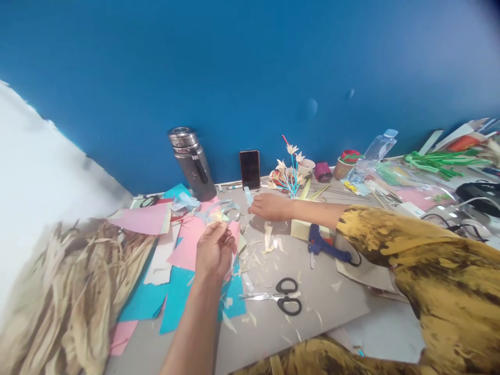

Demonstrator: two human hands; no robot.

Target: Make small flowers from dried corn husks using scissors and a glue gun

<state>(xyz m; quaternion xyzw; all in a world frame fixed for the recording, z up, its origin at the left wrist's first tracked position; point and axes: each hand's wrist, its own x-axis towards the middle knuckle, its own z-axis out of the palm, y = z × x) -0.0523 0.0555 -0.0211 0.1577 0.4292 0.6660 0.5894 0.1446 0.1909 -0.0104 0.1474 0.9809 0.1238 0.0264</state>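
Observation:
My left hand (215, 247) is closed in a pinch around a small cream-coloured flower (217, 215), which looks made of husk pieces. Further back and to the right, my right hand (269, 207) reaches across with its fingers bent together. A pale blue strip (248, 196) stands at its fingertips, just in front of the propped phone (250, 169). Similar cream flowers on blue stems (292, 174) stand behind my right hand. Scissors with black handles (288, 297) lie partly spread on the grey board, among cream scraps (269, 237).
Dried husks (74, 291) are heaped at the left, beside pink paper (185, 242) and blue paper (175, 299). A flask (193, 164) stands by the wall. A blue glue gun (328, 247) lies under my right forearm. A plastic bottle (375, 153) leans at the back right.

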